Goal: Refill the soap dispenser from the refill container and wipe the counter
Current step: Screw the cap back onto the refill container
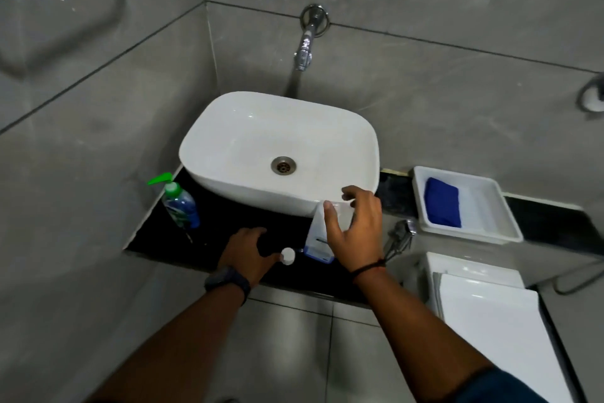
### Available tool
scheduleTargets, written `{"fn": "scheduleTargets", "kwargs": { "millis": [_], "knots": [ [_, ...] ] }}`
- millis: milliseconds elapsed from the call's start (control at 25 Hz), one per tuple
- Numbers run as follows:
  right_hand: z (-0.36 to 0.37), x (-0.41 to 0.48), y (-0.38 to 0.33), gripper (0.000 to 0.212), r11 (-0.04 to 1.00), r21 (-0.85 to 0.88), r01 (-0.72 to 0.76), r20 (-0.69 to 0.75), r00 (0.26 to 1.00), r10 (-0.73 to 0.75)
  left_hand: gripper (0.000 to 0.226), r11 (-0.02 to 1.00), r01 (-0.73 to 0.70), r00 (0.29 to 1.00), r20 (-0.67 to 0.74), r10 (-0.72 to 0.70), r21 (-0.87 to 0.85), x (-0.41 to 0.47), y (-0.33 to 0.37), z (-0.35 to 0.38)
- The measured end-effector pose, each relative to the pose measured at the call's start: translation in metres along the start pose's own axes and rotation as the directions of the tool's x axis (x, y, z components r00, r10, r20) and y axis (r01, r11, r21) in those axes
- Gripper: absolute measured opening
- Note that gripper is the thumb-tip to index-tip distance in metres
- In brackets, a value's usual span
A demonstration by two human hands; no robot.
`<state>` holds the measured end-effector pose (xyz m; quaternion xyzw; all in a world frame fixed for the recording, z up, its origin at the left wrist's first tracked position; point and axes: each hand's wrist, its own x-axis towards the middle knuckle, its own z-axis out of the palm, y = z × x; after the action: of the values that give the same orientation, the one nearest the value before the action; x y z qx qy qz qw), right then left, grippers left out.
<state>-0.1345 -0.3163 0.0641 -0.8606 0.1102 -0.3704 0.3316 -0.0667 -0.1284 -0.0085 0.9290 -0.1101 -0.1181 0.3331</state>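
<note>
A soap dispenser with a green pump and blue label stands at the left end of the black counter. A white refill container with a blue base stands upright at the counter's front, right of centre. My right hand wraps around its upper part, fingers curled over the top. My left hand rests low over the counter, and a small white cap sits at its fingertips. A blue cloth lies in a white tray to the right.
A white basin fills the counter's middle, under a chrome wall tap. A chrome hand sprayer hangs right of the counter. A white toilet cistern stands at lower right. Grey tiled walls close in on the left and behind.
</note>
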Motion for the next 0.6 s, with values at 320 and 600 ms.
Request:
{"fn": "scheduleTargets", "kwargs": {
  "millis": [320,600],
  "knots": [
    [-0.01,-0.021,0.058,0.086,0.918,0.072,-0.39,0.497,0.812,0.306,0.033,0.959,-0.167,0.974,0.188,0.125,0.228,0.013,0.019,0.052],
    [0.004,-0.022,0.065,0.074,0.904,0.058,-0.423,0.481,0.806,0.346,0.023,0.993,-0.118,0.993,0.003,0.118,0.026,0.021,0.017,0.042]
  ]
}}
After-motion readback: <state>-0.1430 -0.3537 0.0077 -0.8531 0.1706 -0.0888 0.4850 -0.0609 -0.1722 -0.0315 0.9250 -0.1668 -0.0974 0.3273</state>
